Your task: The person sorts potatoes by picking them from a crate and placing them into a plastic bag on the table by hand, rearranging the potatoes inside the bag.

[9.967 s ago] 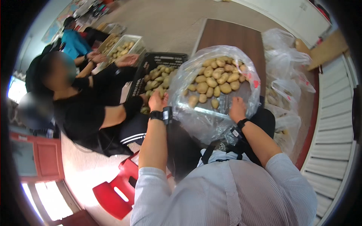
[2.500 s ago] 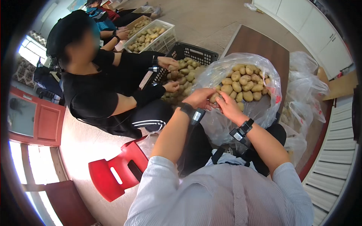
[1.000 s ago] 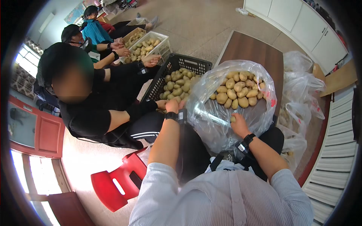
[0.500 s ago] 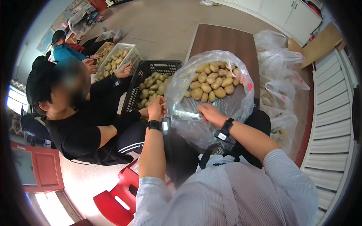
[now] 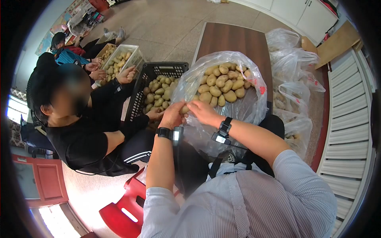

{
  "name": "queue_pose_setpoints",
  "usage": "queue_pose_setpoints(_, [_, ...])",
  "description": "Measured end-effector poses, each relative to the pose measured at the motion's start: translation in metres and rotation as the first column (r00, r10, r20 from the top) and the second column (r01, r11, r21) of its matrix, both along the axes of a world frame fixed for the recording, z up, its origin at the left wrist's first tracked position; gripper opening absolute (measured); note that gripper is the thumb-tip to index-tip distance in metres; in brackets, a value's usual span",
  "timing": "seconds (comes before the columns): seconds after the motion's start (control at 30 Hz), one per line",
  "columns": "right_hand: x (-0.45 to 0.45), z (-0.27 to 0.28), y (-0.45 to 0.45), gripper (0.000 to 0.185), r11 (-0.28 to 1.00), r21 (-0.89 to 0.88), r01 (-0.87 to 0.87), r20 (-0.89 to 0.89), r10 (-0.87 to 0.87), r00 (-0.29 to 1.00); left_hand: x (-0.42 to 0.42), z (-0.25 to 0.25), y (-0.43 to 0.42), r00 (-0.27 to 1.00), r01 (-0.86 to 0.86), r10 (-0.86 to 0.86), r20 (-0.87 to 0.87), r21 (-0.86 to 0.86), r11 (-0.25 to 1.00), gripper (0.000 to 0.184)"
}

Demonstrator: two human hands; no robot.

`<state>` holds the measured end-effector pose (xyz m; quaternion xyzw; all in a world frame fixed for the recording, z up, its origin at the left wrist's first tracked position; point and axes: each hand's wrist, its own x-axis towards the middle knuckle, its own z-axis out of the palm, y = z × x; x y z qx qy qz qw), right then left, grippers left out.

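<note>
- The brown tabletop (image 5: 230, 39) is carrying the clear bag (image 5: 188, 84) toward its near end, and the bag is gaping open.
- The black crate (image 5: 166, 65) is standing just beyond the tabletop's left edge, holding more potatoes (image 5: 159, 91).
- Inside the bag, a pile of potatoes (image 5: 222, 82) is lying toward its far side.
- The left hand (image 5: 172, 116) is curling partly closed around a single potato (image 5: 185, 110) by the bag's near-left rim.
- The right hand (image 5: 203, 113) is meeting that potato with bent fingertips; its hold is too hidden to tell.
- That single potato is sitting between both hands, so the step in hand is seemingly two-handed handling.
- The next move is probably calling for one secure grip, with fingers clearing the loose plastic.
</note>
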<state>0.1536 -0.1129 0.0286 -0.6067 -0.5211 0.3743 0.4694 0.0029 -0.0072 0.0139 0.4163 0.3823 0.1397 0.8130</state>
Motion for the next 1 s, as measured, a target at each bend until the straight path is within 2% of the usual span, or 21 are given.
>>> queue_pose_setpoints(0.03, [0.004,-0.006,0.001,0.033,1.0,-0.003,-0.002,-0.001,0.002,1.0,-0.001,-0.002,0.002,1.0,-0.002,0.002,-0.001,-0.003,1.0,0.032])
queue_pose_setpoints(0.1, [0.018,-0.021,0.002,0.027,0.993,0.106,0.053,0.275,-0.08,0.958,-0.005,-0.003,0.006,0.989,-0.137,0.139,0.05,-0.047,0.989,0.029])
queue_pose_setpoints(0.13, [0.027,-0.024,0.001,0.027,0.993,0.105,0.052,0.274,-0.079,0.959,-0.006,-0.004,0.008,0.989,-0.138,0.14,0.048,-0.048,0.989,0.029])
queue_pose_setpoints(0.17, [0.037,-0.028,0.0,0.026,0.993,0.097,0.071,0.513,-0.111,0.851,-0.007,-0.005,0.01,0.966,-0.234,0.242,0.092,-0.094,0.968,0.028])
queue_pose_setpoints(0.2, [0.045,-0.031,-0.001,0.029,0.991,0.093,0.091,0.716,-0.13,0.685,-0.008,-0.006,0.012,0.93,-0.325,0.344,0.129,-0.145,0.934,0.026])
queue_pose_setpoints(0.23, [0.052,-0.035,-0.003,0.029,0.992,0.091,0.088,0.716,-0.126,0.687,-0.009,-0.005,0.013,0.929,-0.328,0.347,0.127,-0.147,0.933,0.026])
queue_pose_setpoints(0.3, [0.063,-0.042,-0.003,0.036,0.983,0.13,0.128,0.797,-0.181,0.576,-0.012,-0.003,0.017,0.826,-0.502,0.551,0.118,-0.291,0.814,0.021])
queue_pose_setpoints(0.37, [0.072,-0.05,0.001,0.04,0.985,0.141,0.097,0.797,-0.171,0.579,-0.016,-0.013,0.023,0.798,-0.533,0.587,0.135,-0.294,0.793,0.019])
queue_pose_setpoints(0.43, [0.077,-0.054,0.003,0.045,0.984,0.178,0.005,0.868,-0.159,0.47,-0.018,-0.02,0.028,0.736,-0.638,0.674,0.066,-0.27,0.722,0.019])
queue_pose_setpoints(0.47, [0.078,-0.054,0.005,0.045,0.984,0.177,0.006,0.867,-0.159,0.473,-0.019,-0.022,0.03,0.736,-0.638,0.674,0.063,-0.268,0.722,0.019])
queue_pose_setpoints(0.53, [0.081,-0.055,0.008,0.061,0.995,-0.097,-0.028,0.901,0.1,0.423,-0.022,-0.027,0.033,0.742,-0.653,0.67,0.021,-0.204,0.73,0.019])
queue_pose_setpoints(0.63, [0.079,-0.061,0.011,0.062,0.99,-0.139,-0.022,0.906,0.135,0.402,-0.027,-0.035,0.039,0.755,-0.633,0.656,0.03,-0.233,0.739,0.02])
queue_pose_setpoints(0.77, [0.078,-0.068,0.007,0.062,0.992,-0.123,-0.002,0.935,0.117,0.335,-0.034,-0.047,0.049,0.77,-0.617,0.638,-0.001,-0.253,0.745,0.023])
queue_pose_setpoints(0.83, [0.078,-0.07,-0.005,0.047,0.998,0.012,-0.063,0.947,0.008,0.322,-0.036,-0.051,0.052,0.767,-0.633,0.639,-0.059,-0.236,0.738,0.025])
queue_pose_setpoints(0.87, [0.079,-0.07,-0.01,0.047,0.998,0.012,-0.062,0.947,0.008,0.322,-0.038,-0.053,0.053,0.768,-0.632,0.638,-0.059,-0.236,0.738,0.025])
queue_pose_setpoints(1.0, [0.079,-0.067,-0.034,0.048,0.994,0.063,-0.086,0.912,-0.023,0.409,-0.04,-0.052,0.051,0.757,-0.645,0.651,-0.047,-0.207,0.735,0.028])
